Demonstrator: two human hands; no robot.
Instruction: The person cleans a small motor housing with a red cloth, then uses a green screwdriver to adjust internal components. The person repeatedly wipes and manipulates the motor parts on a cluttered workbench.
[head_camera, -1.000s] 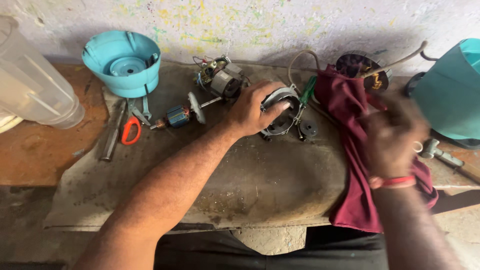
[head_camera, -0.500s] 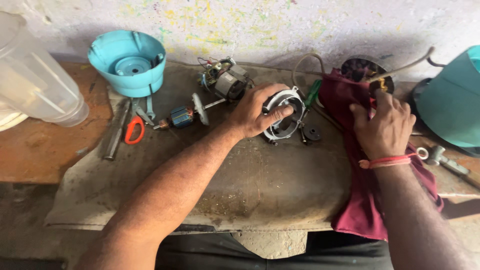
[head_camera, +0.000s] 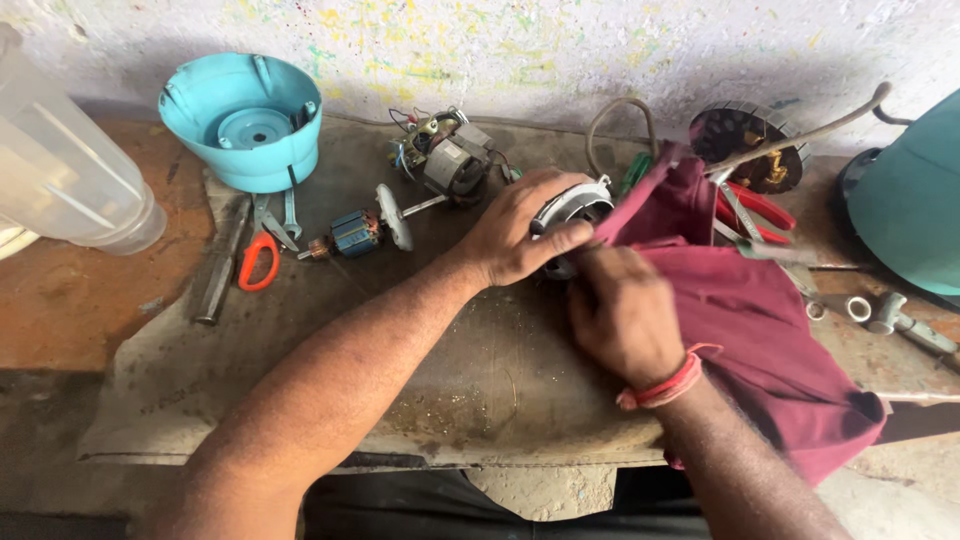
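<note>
The right hand (head_camera: 625, 320) has come in from the cloth's far side and now sits just beside the left hand (head_camera: 515, 232), pinching a fold of the maroon cloth (head_camera: 760, 330) against the round metal part (head_camera: 570, 215). The left hand is closed over that part, thumb across its rim, pressing it to the worn mat (head_camera: 330, 330); hand and cloth hide most of it. Left of the part lie a rotor (head_camera: 360, 232) and, behind it, a wound motor block (head_camera: 445, 160). Further left are orange-handled pliers (head_camera: 258, 258), a flat tool (head_camera: 220, 265), a blue cup-shaped housing (head_camera: 245, 120) and a clear jar (head_camera: 60, 170) at the edge. Right of the part, red-handled pliers (head_camera: 750, 210) poke from under the cloth, near a dark finned disc (head_camera: 745, 140), a teal housing (head_camera: 910, 200) and small metal fittings (head_camera: 880, 312).
</note>
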